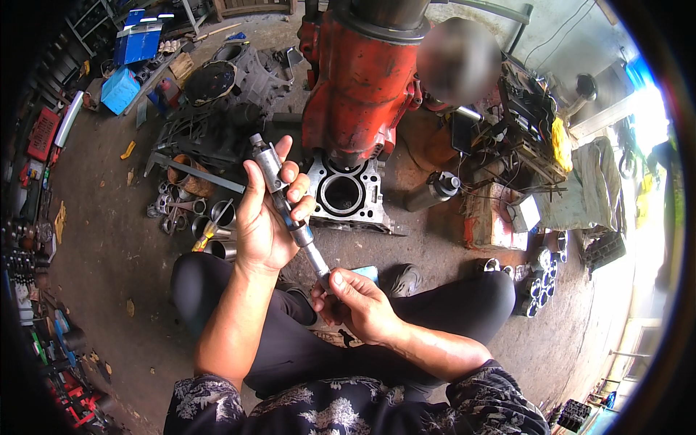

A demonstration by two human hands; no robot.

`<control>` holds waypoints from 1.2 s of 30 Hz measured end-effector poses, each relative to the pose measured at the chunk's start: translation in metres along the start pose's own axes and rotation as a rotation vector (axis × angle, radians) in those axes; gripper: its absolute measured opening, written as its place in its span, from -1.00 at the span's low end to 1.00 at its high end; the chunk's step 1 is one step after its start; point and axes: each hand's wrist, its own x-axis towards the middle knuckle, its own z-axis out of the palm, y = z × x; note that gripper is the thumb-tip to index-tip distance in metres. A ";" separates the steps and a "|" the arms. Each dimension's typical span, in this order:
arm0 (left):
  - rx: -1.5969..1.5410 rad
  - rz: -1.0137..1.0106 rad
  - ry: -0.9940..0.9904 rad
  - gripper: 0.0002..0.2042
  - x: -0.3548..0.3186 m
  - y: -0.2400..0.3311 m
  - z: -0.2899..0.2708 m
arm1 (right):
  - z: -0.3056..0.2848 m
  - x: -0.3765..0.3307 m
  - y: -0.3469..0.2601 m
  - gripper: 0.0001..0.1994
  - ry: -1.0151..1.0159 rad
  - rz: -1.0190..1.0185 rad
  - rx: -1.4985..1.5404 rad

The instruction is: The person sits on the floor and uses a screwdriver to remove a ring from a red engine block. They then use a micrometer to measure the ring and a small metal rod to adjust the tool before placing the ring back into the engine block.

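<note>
Holding metal rod tool (302, 235), slanted between hands | left fingers (297, 189) curled round upper part | right fingers (348, 288) pinching lower end | likely heavy, stiff, slick; best held both ends

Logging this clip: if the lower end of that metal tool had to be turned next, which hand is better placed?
Probably the right hand: its thumb and fingers grip the lower end of the metal tool, while the left hand supports it higher up.
</note>
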 end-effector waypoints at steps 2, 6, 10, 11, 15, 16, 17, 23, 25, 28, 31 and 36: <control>-0.001 0.000 -0.002 -0.41 0.000 0.000 0.000 | 0.000 0.000 0.000 -0.64 0.001 0.004 -0.003; 0.003 0.001 -0.008 -0.41 0.000 0.000 0.000 | 0.000 0.000 0.000 -0.64 0.002 0.004 0.001; -0.004 -0.008 -0.011 -0.41 0.000 0.000 0.000 | 0.001 -0.001 0.000 -0.64 0.006 0.001 0.003; -0.010 -0.010 -0.012 -0.41 0.000 0.000 0.000 | 0.001 -0.001 0.000 -0.64 0.011 0.000 0.004; -0.024 -0.001 -0.011 -0.41 0.000 -0.001 0.001 | 0.000 -0.001 -0.001 -0.63 -0.002 0.008 0.029; -0.029 0.004 -0.010 -0.41 0.000 -0.001 0.001 | -0.001 -0.001 -0.001 -0.63 -0.003 0.022 0.043; -0.034 0.001 -0.011 -0.41 0.000 -0.001 0.001 | -0.002 -0.001 -0.001 -0.64 -0.020 0.015 0.041; 0.003 -0.004 0.000 -0.40 0.000 0.001 -0.002 | -0.003 0.000 0.000 -0.65 -0.050 0.001 0.058; 0.002 -0.005 -0.001 -0.40 0.000 0.001 -0.002 | -0.003 0.000 0.000 -0.65 -0.050 -0.001 0.054; -0.004 -0.005 -0.001 -0.40 0.000 0.001 -0.003 | -0.003 0.000 0.000 -0.64 -0.050 -0.001 0.046; -0.004 -0.005 0.005 -0.40 0.000 0.001 -0.003 | -0.003 0.000 -0.001 -0.64 -0.048 0.002 0.039; -0.009 0.000 0.002 -0.40 0.000 0.001 -0.001 | -0.002 -0.001 -0.001 -0.65 -0.047 0.002 0.060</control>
